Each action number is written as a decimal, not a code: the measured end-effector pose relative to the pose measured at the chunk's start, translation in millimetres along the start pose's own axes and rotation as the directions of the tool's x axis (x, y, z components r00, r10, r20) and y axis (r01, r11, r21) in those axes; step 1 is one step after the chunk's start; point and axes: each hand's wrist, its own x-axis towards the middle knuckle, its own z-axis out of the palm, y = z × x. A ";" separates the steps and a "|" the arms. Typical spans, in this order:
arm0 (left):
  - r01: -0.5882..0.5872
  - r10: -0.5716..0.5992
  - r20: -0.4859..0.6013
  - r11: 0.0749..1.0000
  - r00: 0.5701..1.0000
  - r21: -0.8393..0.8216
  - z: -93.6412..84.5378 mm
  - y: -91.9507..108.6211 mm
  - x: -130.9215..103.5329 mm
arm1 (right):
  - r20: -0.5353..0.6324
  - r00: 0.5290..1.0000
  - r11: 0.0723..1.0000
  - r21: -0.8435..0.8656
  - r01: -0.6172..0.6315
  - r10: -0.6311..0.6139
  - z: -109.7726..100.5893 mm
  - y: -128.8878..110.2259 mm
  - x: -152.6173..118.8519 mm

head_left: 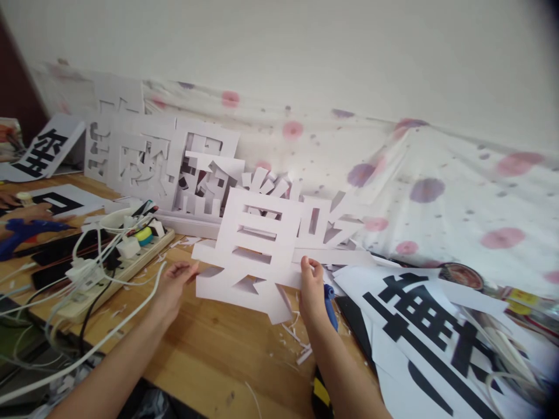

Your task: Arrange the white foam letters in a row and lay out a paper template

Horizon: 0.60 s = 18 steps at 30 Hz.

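Note:
A white cut-out character [257, 244], with several slots through it and stiff raised edges, is held up over the wooden table. My left hand [175, 284] pinches its lower left edge between thumb and fingers. At its right edge, my right hand [311, 286] is closed on it with the thumb up. Behind it, more white cut-out characters [327, 224] and a stack of white cut-out panels [144, 157] lean towards the wall. A blue tool [331, 307], partly hidden by my right wrist, lies on the table.
A power strip [109, 279] with tangled white cables crosses the left side. Another person's hand [32, 216] is at far left, near a blue glue gun [30, 230]. Printed character sheets [419, 326] cover the right. Paper scraps [301, 343] litter the wooden table [209, 355].

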 end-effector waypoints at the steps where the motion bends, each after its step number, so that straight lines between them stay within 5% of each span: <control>1: -0.054 0.055 -0.027 0.998 0.998 0.009 1.4 3.5 -1.2 | -0.006 1.000 1.000 0.004 0.016 -0.016 0.9 0.8 -0.7; 4: -0.235 0.238 -0.038 0.969 0.970 0.080 9.4 11.9 -13.4 | -0.031 0.998 0.998 0.000 0.062 -0.062 4.3 5.2 -3.5; 6: -0.408 0.398 0.090 0.892 0.913 0.194 19.6 12.4 -27.7 | -0.044 0.995 0.996 -0.015 0.087 -0.087 7.5 9.0 -6.2; 8: -0.621 0.520 0.353 0.724 0.778 0.300 34.9 8.6 -43.1 | -0.047 0.993 0.994 -0.028 0.109 -0.110 11.1 12.2 -9.3; 11: -0.898 0.574 0.704 0.376 0.418 0.227 63.9 -1.2 -59.7 | -0.042 0.988 0.988 -0.048 0.146 -0.148 15.6 13.0 -13.8; 13: -0.973 0.587 0.779 0.190 0.222 0.133 82.1 -7.4 -63.8 | -0.042 0.982 0.981 -0.071 0.180 -0.184 16.9 11.0 -16.3; 15: -0.993 0.557 0.821 0.072 0.122 0.098 95.2 -11.9 -62.8 | -0.035 0.975 0.972 -0.094 0.213 -0.217 16.6 8.5 -18.0; 18: -0.995 0.510 0.855 0.006 0.088 0.098 104.0 -16.9 -56.5 | -0.008 0.978 0.973 -0.096 0.208 -0.210 14.8 7.6 -18.7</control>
